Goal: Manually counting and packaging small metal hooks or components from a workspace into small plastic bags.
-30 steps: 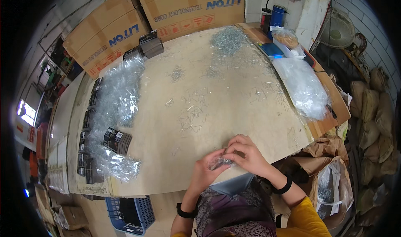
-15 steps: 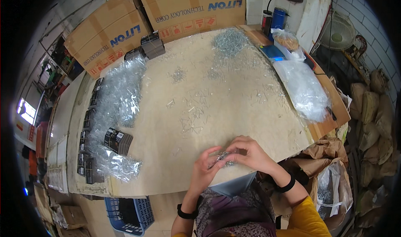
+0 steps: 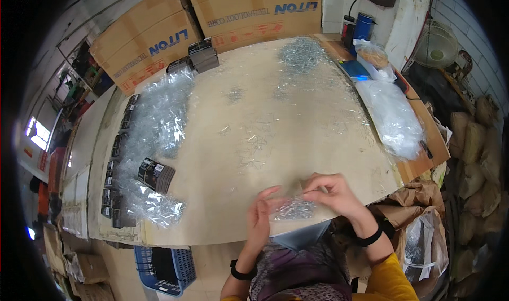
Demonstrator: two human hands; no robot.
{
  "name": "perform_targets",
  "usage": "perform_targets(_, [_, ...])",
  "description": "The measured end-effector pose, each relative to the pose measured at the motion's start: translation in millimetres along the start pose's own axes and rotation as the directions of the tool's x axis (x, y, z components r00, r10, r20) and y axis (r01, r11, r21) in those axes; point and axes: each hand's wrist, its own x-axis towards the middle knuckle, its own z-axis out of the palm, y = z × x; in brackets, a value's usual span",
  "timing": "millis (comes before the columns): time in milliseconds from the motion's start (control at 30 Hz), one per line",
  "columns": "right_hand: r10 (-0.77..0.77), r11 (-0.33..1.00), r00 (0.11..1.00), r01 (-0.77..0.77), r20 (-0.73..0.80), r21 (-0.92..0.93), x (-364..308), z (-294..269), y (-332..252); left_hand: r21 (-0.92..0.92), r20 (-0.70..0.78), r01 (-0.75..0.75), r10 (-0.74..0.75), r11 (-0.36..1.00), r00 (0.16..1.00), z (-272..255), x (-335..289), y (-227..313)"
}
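At the table's near edge lies a small heap of thin silver wire-like pieces (image 3: 295, 209), between my two hands. My left hand (image 3: 260, 215) is to the left of this heap, its fingers stretched out and a little blurred, with nothing plainly held. Over the heap's right side, my right hand (image 3: 333, 194) has thumb and forefinger pinched together. What sits in that pinch, if anything, is too fine and smeared to name. More such pieces are scattered over the middle of the table (image 3: 207, 184), and a larger pile of them (image 3: 301, 55) lies at the far side.
On the left, clear plastic bags (image 3: 159, 110) lie heaped, with a stack of dark printed cards (image 3: 156, 175) on them. Cardboard boxes (image 3: 254, 15) stand behind. To the right are more clear bags (image 3: 392, 115) and a small blue-lit device (image 3: 354, 70). A blue basket (image 3: 183, 269) is below.
My hands have parted. The right has risen slightly off the small pieces, which both hands were gathered around before; these now lie on the table. The view has shifted a little.
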Motion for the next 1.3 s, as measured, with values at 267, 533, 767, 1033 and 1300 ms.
perform_targets(267, [-0.294,0.713,0.956,0.218,-0.001,-0.666,2.5,-10.5,12.9,0.455,0.025,-0.322,0.350,0.830,0.937,-21.1,6.0,-7.4])
perform_targets(533, [-0.281,0.668,0.944,0.323,0.175,-0.670,13.4,4.0,-48.7,0.513,-0.055,-0.040,0.080,0.858,0.995,-42.9,-12.9,22.2])
perform_targets(767, [-0.010,0.604,0.948,0.258,0.317,-0.754,129.4,-101.5,-44.1,0.863,-0.492,0.250,0.619,0.438,0.612,-210.1,-38.1,48.9])
perform_targets(1033, [-0.139,0.370,0.966,-0.152,-0.217,-0.916,296.6,-164.8,80.3,0.876,-0.450,0.409,0.737,0.254,0.505,-199.8,-15.2,44.3])
perform_targets(1300, [-0.077,0.373,0.990,-0.083,-0.120,-0.924,341.3,-156.2,121.8,0.961,-0.255,0.128,0.611,0.244,0.749,-117.7,-5.7,96.6])
